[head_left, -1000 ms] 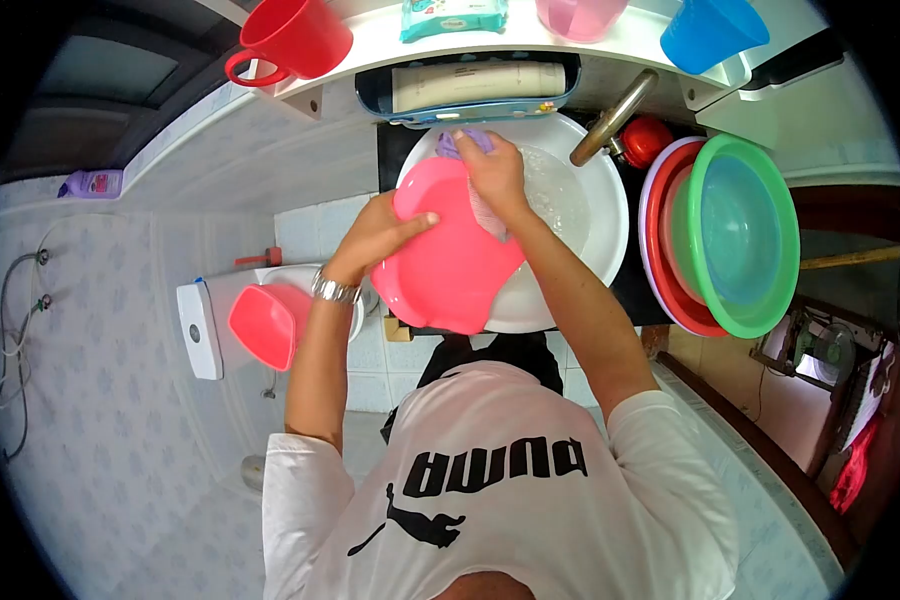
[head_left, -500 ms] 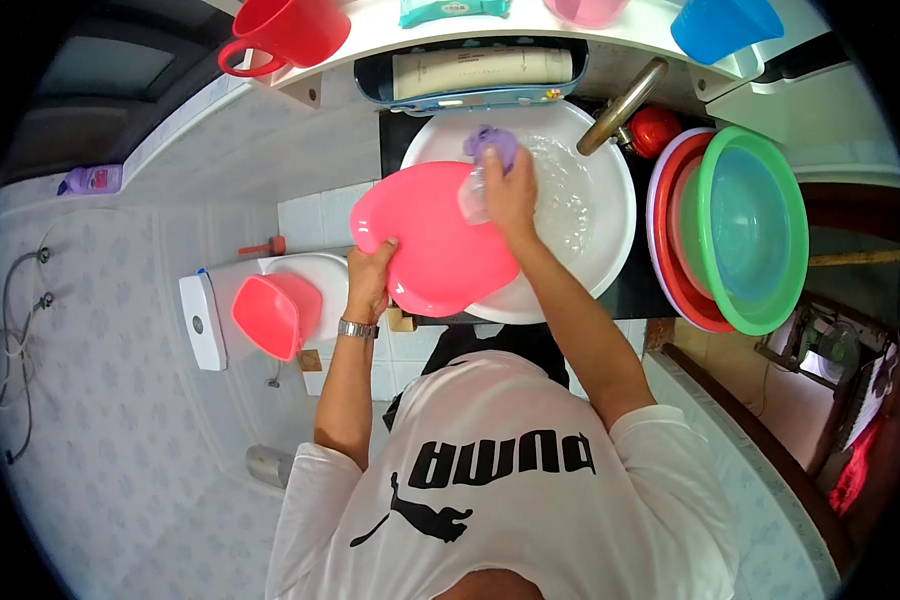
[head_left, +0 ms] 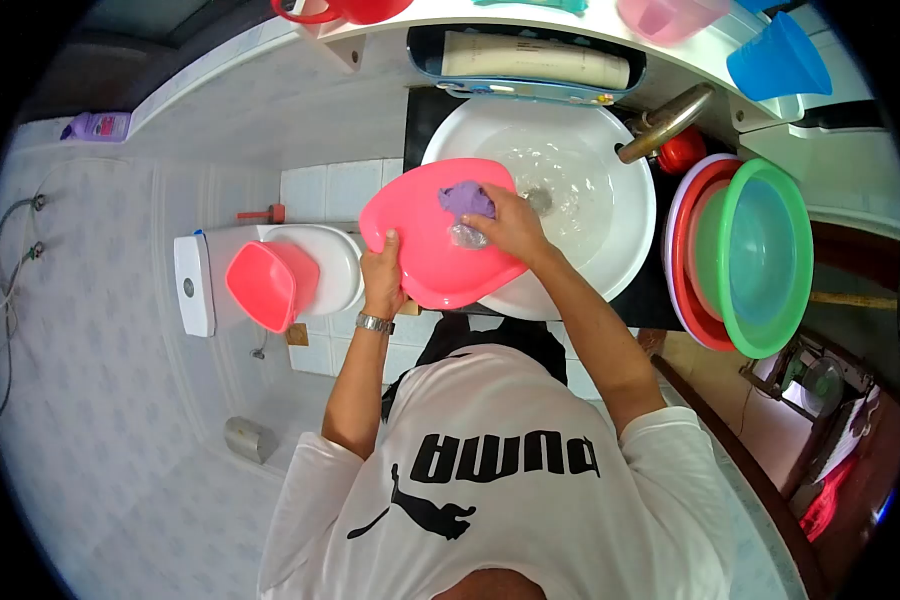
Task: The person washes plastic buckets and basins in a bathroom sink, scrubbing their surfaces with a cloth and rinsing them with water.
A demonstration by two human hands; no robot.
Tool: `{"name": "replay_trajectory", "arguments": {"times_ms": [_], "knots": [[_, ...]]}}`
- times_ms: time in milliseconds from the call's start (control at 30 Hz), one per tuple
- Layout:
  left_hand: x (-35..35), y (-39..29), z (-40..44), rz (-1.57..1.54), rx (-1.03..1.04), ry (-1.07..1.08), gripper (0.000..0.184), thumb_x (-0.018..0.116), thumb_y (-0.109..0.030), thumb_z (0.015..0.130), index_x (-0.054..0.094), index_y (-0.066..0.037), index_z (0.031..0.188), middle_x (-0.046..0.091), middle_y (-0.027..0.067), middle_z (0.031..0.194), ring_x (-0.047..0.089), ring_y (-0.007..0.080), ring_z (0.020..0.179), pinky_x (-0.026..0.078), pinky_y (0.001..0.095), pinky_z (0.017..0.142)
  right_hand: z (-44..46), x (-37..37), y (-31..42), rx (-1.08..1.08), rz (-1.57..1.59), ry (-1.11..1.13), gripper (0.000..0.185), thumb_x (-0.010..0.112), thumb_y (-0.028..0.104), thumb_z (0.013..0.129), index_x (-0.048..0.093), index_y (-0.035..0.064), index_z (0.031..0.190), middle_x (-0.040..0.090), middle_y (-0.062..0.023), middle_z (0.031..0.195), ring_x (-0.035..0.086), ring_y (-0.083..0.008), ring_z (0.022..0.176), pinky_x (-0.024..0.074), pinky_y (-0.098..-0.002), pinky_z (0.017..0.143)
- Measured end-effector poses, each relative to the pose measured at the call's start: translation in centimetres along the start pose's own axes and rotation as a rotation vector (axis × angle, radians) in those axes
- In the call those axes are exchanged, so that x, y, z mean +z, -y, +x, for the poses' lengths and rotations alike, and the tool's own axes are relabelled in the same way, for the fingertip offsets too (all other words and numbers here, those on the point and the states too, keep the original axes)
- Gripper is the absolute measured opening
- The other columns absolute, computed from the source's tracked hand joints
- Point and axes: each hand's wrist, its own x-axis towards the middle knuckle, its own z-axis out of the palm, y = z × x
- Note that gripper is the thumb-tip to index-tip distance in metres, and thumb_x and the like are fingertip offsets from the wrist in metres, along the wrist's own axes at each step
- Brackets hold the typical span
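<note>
My left hand [head_left: 382,277] is closed on the near-left edge of a glossy pink plastic basin [head_left: 420,245], thumb on top. The basin is held tilted over the left part of the white sink [head_left: 638,210]. A crumpled purple cloth [head_left: 464,200] is in my right hand [head_left: 515,225], pressed on or just above the basin's surface. Below the cloth shows a pale, see-through patch, perhaps suds or wet film; I cannot tell. Rippling water shows in the sink, right of my right hand. A metal tap [head_left: 667,124] reaches over its far right edge.
Stacked basins, a green one [head_left: 802,260] outermost, stand right of the sink. Above is a white shelf [head_left: 530,18] with a blue cup [head_left: 778,58]. A blue caddy [head_left: 530,92] holding a tube hangs below. Left, a pink bin [head_left: 270,285] sits by the toilet [head_left: 192,285].
My right hand has brought the purple cloth from the basin's far right edge inward and nearer over its surface. My left hand keeps its hold. The camera view has shifted slightly.
</note>
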Motion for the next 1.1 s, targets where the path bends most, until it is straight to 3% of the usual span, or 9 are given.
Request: {"name": "replay_trajectory", "arguments": {"times_ms": [200, 367, 433, 600, 667, 767, 933, 1033, 1100], "knots": [[-0.3, 3.1, 1.0, -0.058, -0.005, -0.156, 0.064, 0.039, -0.056, 0.101, 0.055, 0.003, 0.12, 0.063, 0.0112, 0.111, 0.062, 0.0199, 0.098, 0.052, 0.035, 0.085, -2.5, 3.4, 1.6, -0.115, -0.247, -0.016, 0.072, 0.069, 0.038, 0.084, 0.041, 0.0013, 0.139, 0.054, -0.0249, 0.118, 0.059, -0.0384, 0.105, 0.0497, -0.0462, 0.086], [0.4, 2.8, 0.3, -0.053, 0.003, -0.163, 0.067, 0.036, -0.058, 0.101, 0.056, 0.003, 0.119, 0.063, 0.0101, 0.11, 0.061, 0.0195, 0.1, 0.051, 0.0366, 0.085, -4.3, 6.1, 5.2, -0.285, -0.249, 0.029, 0.073, 0.068, 0.035, 0.085, 0.039, -0.0036, 0.139, 0.051, -0.0235, 0.116, 0.057, -0.0382, 0.105, 0.051, -0.0456, 0.084], [0.1, 3.0, 0.5, -0.053, -0.022, -0.151, 0.067, 0.036, -0.058, 0.101, 0.056, 0.003, 0.119, 0.063, 0.0099, 0.111, 0.06, 0.0186, 0.099, 0.051, 0.0364, 0.085, -3.9, 6.2, 5.9, -0.319, -0.222, 0.151, 0.074, 0.069, 0.032, 0.084, 0.035, 0.0035, 0.143, 0.05, -0.0228, 0.123, 0.058, -0.0399, 0.107, 0.0515, -0.0482, 0.086], [2.2, 1.9, -0.7, 0.07, 0.099, -0.12, 0.039, 0.06, -0.035, 0.097, 0.064, 0.002, 0.104, 0.066, 0.0054, 0.1, 0.061, 0.0147, 0.085, 0.05, 0.031, 0.075, 1.8, 4.8, 2.0, -0.099, -0.322, -0.019, 0.054, 0.068, 0.024, 0.082, 0.05, 0.0126, 0.132, 0.057, -0.021, 0.114, 0.061, -0.0404, 0.101, 0.0519, -0.0484, 0.084], [2.4, 2.1, -0.8, 0.14, 0.119, -0.091, 0.03, 0.063, -0.024, 0.093, 0.065, 0.003, 0.104, 0.067, 0.0055, 0.098, 0.062, 0.0148, 0.083, 0.051, 0.0313, 0.073, 5.1, 3.1, -1.0, 0.027, -0.244, -0.231, 0.034, 0.065, 0.027, 0.084, 0.063, 0.0079, 0.112, 0.065, -0.0221, 0.1, 0.064, -0.0411, 0.093, 0.0519, -0.0486, 0.08], [2.8, 1.9, -0.8, 0.356, 0.192, -0.031, 0.021, 0.064, -0.012, 0.086, 0.066, 0.004, 0.099, 0.069, 0.0056, 0.089, 0.063, 0.0142, 0.077, 0.05, 0.0315, 0.069, 8.1, 1.5, -3.0, 0.138, -0.159, -0.208, 0.031, 0.063, 0.034, 0.085, 0.068, 0.0057, 0.098, 0.068, -0.0219, 0.09, 0.065, -0.0415, 0.086, 0.0516, -0.0497, 0.077], [4.7, 0.0, -1.5, 0.69, 0.2, 0.092, 0.019, 0.062, -0.01, 0.082, 0.067, 0.003, 0.095, 0.069, 0.0084, 0.077, 0.063, 0.015, 0.069, 0.049, 0.0327, 0.064, 5.4, 0.8, 4.0, -0.064, 0.0, -0.139, 0.036, 0.064, 0.038, 0.084, 0.067, 0.0039, 0.096, 0.068, -0.0219, 0.087, 0.065, -0.0417, 0.082, 0.0512, -0.0496, 0.074], [5.1, -0.1, -1.4, 0.674, 0.409, 0.106, 0.016, 0.062, -0.01, 0.082, 0.065, 0.001, 0.091, 0.068, 0.0122, 0.072, 0.065, 0.0176, 0.067, 0.049, 0.035, 0.062, 3.2, 0.0, 6.6, -0.323, -0.006, -0.187, 0.036, 0.063, 0.039, 0.084, 0.066, 0.005, 0.093, 0.067, -0.0217, 0.087, 0.065, -0.0407, 0.081, 0.051, -0.049, 0.073], [5.4, -0.7, -1.9, 0.712, 0.65, 0.146, 0.016, 0.064, -0.014, 0.082, 0.061, 0.0, 0.074, 0.061, 0.017, 0.06, 0.061, 0.0307, 0.051, 0.046, 0.0372, 0.05, 2.6, -1.3, 7.1, -0.294, 0.024, -0.262, 0.031, 0.064, 0.036, 0.085, 0.068, 0.0072, 0.095, 0.067, -0.0187, 0.081, 0.065, -0.0389, 0.075, 0.0503, -0.0473, 0.067]]}}
